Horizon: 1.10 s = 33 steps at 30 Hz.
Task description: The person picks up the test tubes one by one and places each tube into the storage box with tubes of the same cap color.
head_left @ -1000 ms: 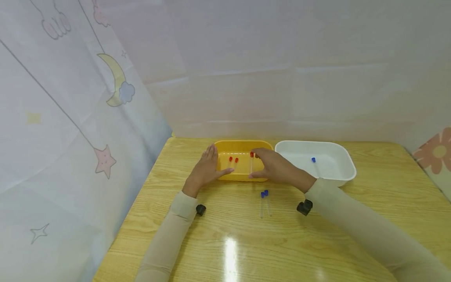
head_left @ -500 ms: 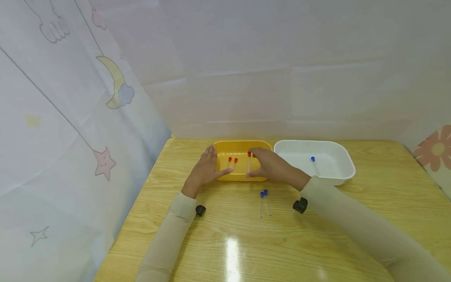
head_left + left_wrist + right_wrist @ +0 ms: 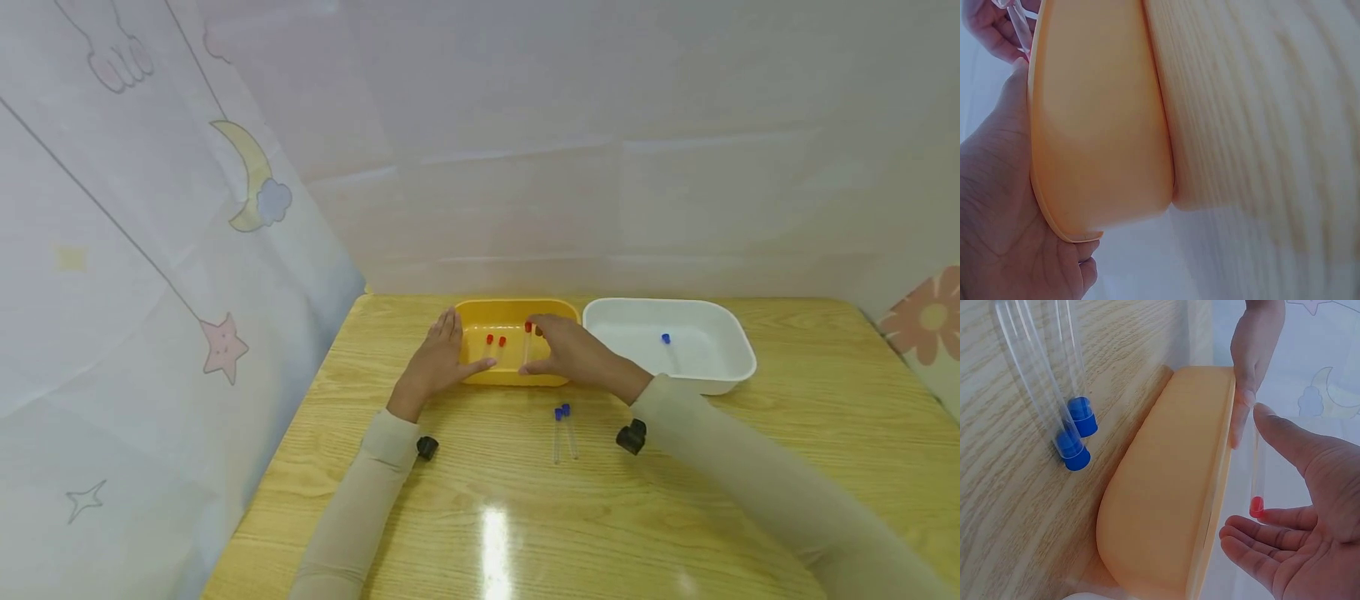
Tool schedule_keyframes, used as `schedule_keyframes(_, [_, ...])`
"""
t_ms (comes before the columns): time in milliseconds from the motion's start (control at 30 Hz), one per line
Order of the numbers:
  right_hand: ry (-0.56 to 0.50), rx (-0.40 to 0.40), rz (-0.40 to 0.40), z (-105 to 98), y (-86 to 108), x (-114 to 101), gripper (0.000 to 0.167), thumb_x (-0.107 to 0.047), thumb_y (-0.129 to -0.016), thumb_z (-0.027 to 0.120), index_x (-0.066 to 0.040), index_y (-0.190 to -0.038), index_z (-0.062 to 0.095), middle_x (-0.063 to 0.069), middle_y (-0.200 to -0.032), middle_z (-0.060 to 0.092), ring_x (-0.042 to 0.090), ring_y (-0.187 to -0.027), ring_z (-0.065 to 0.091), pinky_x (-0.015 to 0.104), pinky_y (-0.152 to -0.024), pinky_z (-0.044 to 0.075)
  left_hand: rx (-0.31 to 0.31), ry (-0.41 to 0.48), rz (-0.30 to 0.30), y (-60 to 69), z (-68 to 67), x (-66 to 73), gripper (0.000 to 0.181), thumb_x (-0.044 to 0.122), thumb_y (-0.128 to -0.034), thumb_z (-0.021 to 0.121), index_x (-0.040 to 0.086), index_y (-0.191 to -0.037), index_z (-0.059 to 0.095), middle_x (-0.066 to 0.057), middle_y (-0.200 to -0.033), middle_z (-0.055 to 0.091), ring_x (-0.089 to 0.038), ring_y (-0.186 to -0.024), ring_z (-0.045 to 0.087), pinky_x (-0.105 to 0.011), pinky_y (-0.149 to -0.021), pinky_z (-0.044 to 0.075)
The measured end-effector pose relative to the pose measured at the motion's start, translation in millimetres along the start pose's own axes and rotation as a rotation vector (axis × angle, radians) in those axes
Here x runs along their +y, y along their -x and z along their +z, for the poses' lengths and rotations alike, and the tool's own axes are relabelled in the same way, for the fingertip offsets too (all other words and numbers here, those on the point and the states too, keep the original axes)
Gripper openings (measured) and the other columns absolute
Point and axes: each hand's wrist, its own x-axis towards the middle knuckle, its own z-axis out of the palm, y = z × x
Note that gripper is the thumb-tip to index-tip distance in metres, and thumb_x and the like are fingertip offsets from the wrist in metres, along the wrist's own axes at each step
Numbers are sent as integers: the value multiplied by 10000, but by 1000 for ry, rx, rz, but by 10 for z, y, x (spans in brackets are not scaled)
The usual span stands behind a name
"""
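My right hand [image 3: 577,350] holds a clear test tube with a red cap [image 3: 528,327] lengthwise over the yellow tray [image 3: 517,379]. In the right wrist view its thumb is at the tube's bare end, and a fingertip meets the red cap [image 3: 1257,507]. My left hand [image 3: 438,358] rests at the tray's left end, fingers straight along the side and thumb reaching over the front rim. Inside the tray lie two more tubes with red caps [image 3: 491,339]. In the left wrist view, the tray's outer wall [image 3: 1097,119] hides most of the left fingers.
A white tray [image 3: 720,385] stands right of the yellow one, with one blue-capped tube [image 3: 666,339] in it. Two blue-capped test tubes [image 3: 558,433] lie side by side on the wooden table [image 3: 420,517] in front. A printed cloth [image 3: 525,167] hangs behind.
My right hand has shifted slightly left with the red-capped test tube, closer to the other two in the yellow tray. The left hand stays in place.
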Motion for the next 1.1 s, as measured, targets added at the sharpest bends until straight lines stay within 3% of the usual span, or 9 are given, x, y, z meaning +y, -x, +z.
schedule_keyframes(367, [-13, -10, 25, 10, -57, -18, 897, -434, -842, 832, 29, -1493, 423, 219, -1357, 593, 366, -1217, 583, 514, -1004, 502, 16, -7, 1, 5, -5, 24, 1174, 811, -909, 425, -56, -1599, 37, -218, -1685, -19, -292, -1562, -35, -416, -1254, 35])
schedule_keyframes(1100, [-3, 2, 27, 105, -163, 38, 829, -407, -855, 829, 44, -1450, 469, 232, -1325, 611, 363, -1169, 608, 499, -969, 527, 18, -9, -3, -15, -27, 40, 1174, 817, -909, 409, -49, -1599, 21, -203, -1687, -34, -276, -1562, -38, -392, -1252, 20])
